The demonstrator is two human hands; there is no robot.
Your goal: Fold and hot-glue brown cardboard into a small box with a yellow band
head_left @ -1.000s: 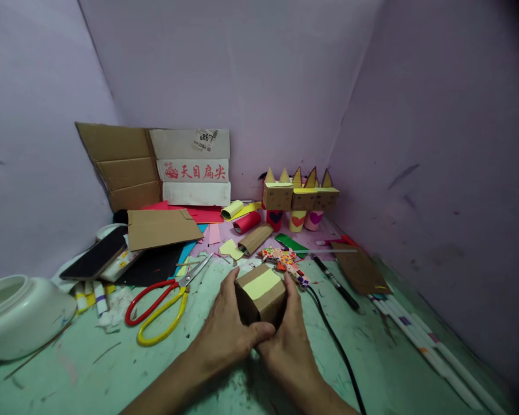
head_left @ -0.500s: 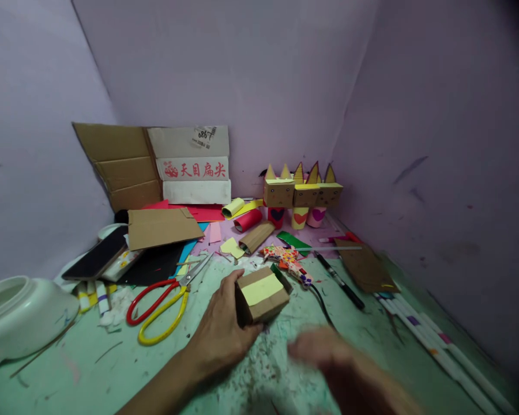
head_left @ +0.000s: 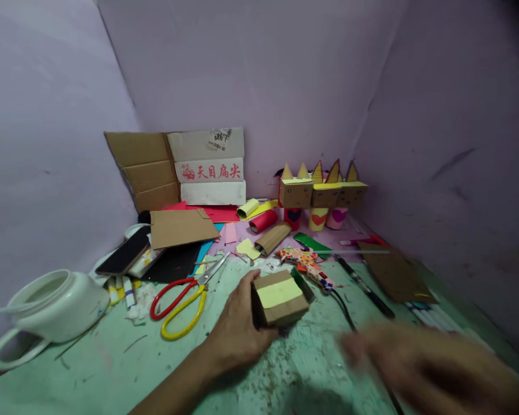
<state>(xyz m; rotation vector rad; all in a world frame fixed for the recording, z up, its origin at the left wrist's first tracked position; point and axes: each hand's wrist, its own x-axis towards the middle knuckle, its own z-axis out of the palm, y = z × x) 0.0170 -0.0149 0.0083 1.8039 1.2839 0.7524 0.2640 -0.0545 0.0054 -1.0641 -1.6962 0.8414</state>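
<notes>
My left hand (head_left: pixel 242 323) grips a small cardboard box (head_left: pixel 285 314) by its left end, thumb low at the front and fingers behind. A pale yellow paper strip (head_left: pixel 279 293) lies across the box's top. A dark green flap shows at its right end. My right hand (head_left: pixel 428 357) is smeared by motion at the lower right, apart from the box, and its fingers cannot be made out. Just behind the box lies a flower-patterned glue gun (head_left: pixel 309 266) with a clear glue stick and a black cord. Scissors (head_left: pixel 190 302) with red and yellow handles rest left of my left hand.
Three cardboard cat figures (head_left: pixel 326 196) stand by the back wall. Paper rolls (head_left: pixel 263 221) and a folded cardboard piece (head_left: pixel 273 239) lie before them. A white pot (head_left: pixel 60 305), a phone (head_left: pixel 123 252) and cardboard sheets (head_left: pixel 184 227) occupy the left. A black marker (head_left: pixel 365 287) lies right.
The view has swung a little left, so things sit further right in it. My right hand has moved further right, away from the box. My left hand keeps its hold.
</notes>
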